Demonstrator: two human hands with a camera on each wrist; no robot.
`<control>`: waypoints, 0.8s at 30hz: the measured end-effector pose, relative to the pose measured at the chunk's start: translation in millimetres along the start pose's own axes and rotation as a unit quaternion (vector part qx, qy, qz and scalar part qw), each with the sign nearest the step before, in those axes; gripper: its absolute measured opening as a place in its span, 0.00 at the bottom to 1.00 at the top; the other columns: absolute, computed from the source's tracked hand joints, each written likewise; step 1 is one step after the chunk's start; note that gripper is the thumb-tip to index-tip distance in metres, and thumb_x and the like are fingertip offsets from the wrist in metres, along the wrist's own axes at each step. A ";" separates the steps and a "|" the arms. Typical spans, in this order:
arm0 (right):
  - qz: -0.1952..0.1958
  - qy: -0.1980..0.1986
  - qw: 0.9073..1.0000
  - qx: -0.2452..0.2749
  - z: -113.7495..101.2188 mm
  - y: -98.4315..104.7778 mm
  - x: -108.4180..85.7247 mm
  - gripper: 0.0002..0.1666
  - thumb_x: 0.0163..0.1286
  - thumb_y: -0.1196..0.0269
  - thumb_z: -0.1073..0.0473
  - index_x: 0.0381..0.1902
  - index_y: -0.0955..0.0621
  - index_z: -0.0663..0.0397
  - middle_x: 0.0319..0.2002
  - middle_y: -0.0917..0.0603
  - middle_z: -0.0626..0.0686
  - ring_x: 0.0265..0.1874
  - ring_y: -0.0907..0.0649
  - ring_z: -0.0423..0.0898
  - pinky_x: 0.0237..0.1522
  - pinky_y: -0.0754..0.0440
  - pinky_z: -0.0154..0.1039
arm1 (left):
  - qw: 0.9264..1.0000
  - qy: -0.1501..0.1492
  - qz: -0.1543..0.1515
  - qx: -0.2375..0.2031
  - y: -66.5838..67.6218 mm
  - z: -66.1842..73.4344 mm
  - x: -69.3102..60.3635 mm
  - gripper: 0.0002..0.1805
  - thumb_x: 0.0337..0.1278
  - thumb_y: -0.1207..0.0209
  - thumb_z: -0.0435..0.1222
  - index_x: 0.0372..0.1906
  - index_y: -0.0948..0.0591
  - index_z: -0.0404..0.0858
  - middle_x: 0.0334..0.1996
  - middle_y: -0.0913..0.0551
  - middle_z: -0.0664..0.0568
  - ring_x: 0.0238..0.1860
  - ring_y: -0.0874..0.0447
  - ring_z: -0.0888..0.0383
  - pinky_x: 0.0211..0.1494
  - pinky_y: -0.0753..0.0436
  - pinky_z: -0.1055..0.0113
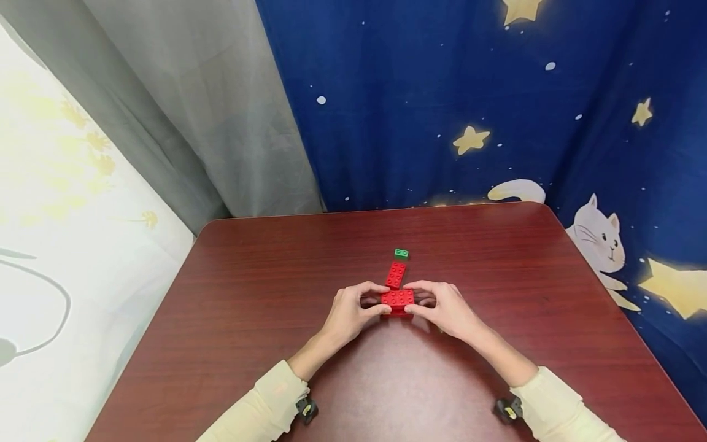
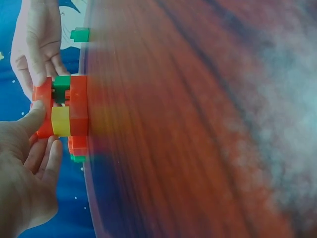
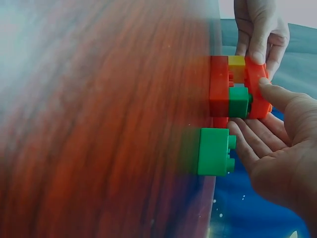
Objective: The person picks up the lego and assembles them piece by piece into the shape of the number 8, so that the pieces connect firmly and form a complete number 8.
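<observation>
Both hands hold the long red brick (image 1: 397, 298) on top of a small stack. My left hand (image 1: 348, 313) grips its left end, and my right hand (image 1: 448, 310) its right end, thumbs on the near side. Beneath it, in the left wrist view, are a yellow brick (image 2: 61, 121) on the left side and a green brick (image 2: 62, 89) on the right. Another long red brick (image 2: 79, 106) forms the base on the table. Green studs show in a narrow gap under the top brick, which leans slightly in the right wrist view.
Just behind the stack lies a red brick (image 1: 396, 274), with a small green brick (image 1: 401, 253) beyond it. Another green brick (image 3: 214, 151) stands on the table by my right hand. The brown table (image 1: 265, 264) reaches back to the curtains (image 1: 386, 123).
</observation>
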State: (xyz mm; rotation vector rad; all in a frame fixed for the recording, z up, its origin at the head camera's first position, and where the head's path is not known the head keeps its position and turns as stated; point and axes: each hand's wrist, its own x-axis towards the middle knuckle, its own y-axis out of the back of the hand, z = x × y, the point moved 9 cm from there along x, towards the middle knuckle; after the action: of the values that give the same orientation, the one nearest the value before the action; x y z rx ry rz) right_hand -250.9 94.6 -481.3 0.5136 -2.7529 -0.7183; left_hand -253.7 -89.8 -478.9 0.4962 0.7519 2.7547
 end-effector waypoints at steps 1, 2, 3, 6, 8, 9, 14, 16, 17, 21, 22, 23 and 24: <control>0.002 0.002 1.000 0.002 -0.9 0.3 -0.2 0.25 0.67 0.23 0.60 0.60 0.15 0.62 0.46 0.08 0.55 0.42 0.08 0.46 0.43 0.11 0.43 | 1.000 -0.001 0.000 0.000 -0.3 0.1 -0.1 0.19 0.54 0.21 0.37 0.52 0.09 0.42 0.45 0.08 0.51 0.43 0.07 0.60 0.43 0.12 0.68; 0.004 0.004 1.000 0.002 -2.1 0.7 -0.4 0.25 0.68 0.23 0.60 0.60 0.14 0.62 0.46 0.08 0.55 0.41 0.08 0.45 0.43 0.11 0.43 | 1.000 -0.002 0.000 -0.001 -0.5 -0.2 -0.1 0.19 0.54 0.21 0.37 0.52 0.09 0.42 0.46 0.08 0.51 0.43 0.07 0.60 0.43 0.12 0.68; 0.007 0.008 1.000 -0.001 -3.5 1.3 -0.6 0.25 0.68 0.23 0.60 0.60 0.14 0.62 0.47 0.08 0.55 0.41 0.08 0.45 0.43 0.11 0.43 | 1.000 -0.003 0.000 -0.001 -0.5 -0.2 -0.4 0.19 0.54 0.21 0.37 0.52 0.09 0.42 0.46 0.08 0.51 0.43 0.07 0.60 0.43 0.12 0.68; 0.015 0.019 1.000 -0.010 -7.6 3.1 -1.1 0.23 0.68 0.24 0.61 0.59 0.13 0.61 0.47 0.08 0.55 0.41 0.08 0.45 0.43 0.11 0.45 | 1.000 -0.005 0.001 -0.001 -0.5 -0.7 -0.4 0.19 0.54 0.21 0.37 0.52 0.09 0.42 0.46 0.08 0.51 0.43 0.07 0.59 0.43 0.12 0.68; 0.020 0.024 0.999 -0.020 -9.4 4.3 -1.4 0.22 0.68 0.24 0.61 0.58 0.12 0.59 0.46 0.08 0.53 0.40 0.08 0.45 0.44 0.11 0.46 | 1.000 -0.005 0.002 -0.002 0.0 -0.6 -0.5 0.19 0.54 0.21 0.37 0.52 0.09 0.43 0.46 0.08 0.51 0.43 0.07 0.58 0.44 0.12 0.66; 0.021 0.025 0.999 -0.024 -9.8 4.7 -1.5 0.21 0.68 0.24 0.62 0.58 0.12 0.59 0.45 0.08 0.53 0.40 0.08 0.45 0.43 0.11 0.45 | 1.000 -0.005 0.003 -0.003 0.2 -0.5 -0.5 0.19 0.54 0.21 0.37 0.52 0.09 0.43 0.46 0.08 0.51 0.43 0.07 0.58 0.44 0.11 0.65; 0.025 0.027 0.999 -0.034 -9.7 5.8 -1.6 0.19 0.68 0.25 0.61 0.57 0.11 0.57 0.43 0.07 0.51 0.40 0.08 0.43 0.43 0.11 0.43 | 1.000 -0.005 0.004 -0.003 0.6 0.1 0.1 0.19 0.54 0.21 0.37 0.52 0.09 0.43 0.46 0.08 0.51 0.44 0.07 0.58 0.44 0.11 0.62; 0.026 0.027 0.999 -0.032 -9.6 6.0 -1.3 0.19 0.68 0.25 0.62 0.56 0.11 0.57 0.43 0.07 0.51 0.40 0.08 0.44 0.43 0.11 0.43 | 1.000 -0.006 0.003 -0.003 0.4 0.5 0.2 0.19 0.54 0.21 0.37 0.52 0.09 0.43 0.47 0.08 0.51 0.44 0.07 0.59 0.45 0.11 0.62; 0.026 0.027 0.999 -0.031 -9.3 6.0 -1.2 0.19 0.68 0.25 0.62 0.56 0.11 0.57 0.43 0.07 0.51 0.40 0.08 0.44 0.43 0.11 0.43 | 1.000 -0.007 0.002 -0.002 0.4 0.7 0.3 0.19 0.54 0.21 0.37 0.52 0.09 0.43 0.47 0.08 0.51 0.44 0.07 0.59 0.45 0.11 0.61; 0.027 0.025 0.999 -0.027 -8.3 6.2 -0.8 0.19 0.68 0.24 0.62 0.56 0.11 0.57 0.43 0.07 0.52 0.40 0.08 0.45 0.43 0.11 0.43 | 1.000 -0.007 -0.001 0.002 0.2 1.7 0.3 0.19 0.54 0.21 0.37 0.52 0.09 0.43 0.46 0.08 0.51 0.44 0.07 0.59 0.45 0.11 0.61; 0.027 0.025 0.999 -0.028 -8.0 6.1 -0.9 0.19 0.68 0.24 0.62 0.56 0.11 0.57 0.43 0.07 0.52 0.40 0.08 0.45 0.43 0.11 0.43 | 1.000 -0.007 -0.002 0.004 0.2 1.7 0.1 0.19 0.54 0.21 0.37 0.52 0.09 0.43 0.46 0.08 0.51 0.44 0.07 0.59 0.45 0.11 0.61; 0.027 0.025 0.999 -0.028 -8.1 6.1 -1.0 0.19 0.68 0.24 0.62 0.56 0.11 0.57 0.43 0.07 0.52 0.40 0.08 0.45 0.43 0.11 0.43 | 1.000 -0.006 -0.002 0.005 0.2 1.6 0.0 0.19 0.54 0.21 0.37 0.52 0.09 0.43 0.46 0.08 0.51 0.44 0.07 0.59 0.45 0.11 0.61; 0.026 0.026 0.999 -0.028 -8.2 5.8 -1.0 0.19 0.68 0.24 0.62 0.56 0.11 0.57 0.44 0.08 0.52 0.40 0.08 0.45 0.43 0.11 0.43 | 1.000 -0.007 -0.002 0.005 0.2 1.8 -0.3 0.19 0.54 0.21 0.37 0.52 0.09 0.42 0.46 0.08 0.50 0.44 0.07 0.59 0.45 0.11 0.61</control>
State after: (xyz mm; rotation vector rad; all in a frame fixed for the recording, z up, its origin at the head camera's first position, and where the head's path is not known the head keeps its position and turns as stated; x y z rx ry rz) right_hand -248.9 96.3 -471.5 0.4413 -2.6791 -0.7578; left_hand -252.8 -89.3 -477.5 0.5131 0.7622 2.7422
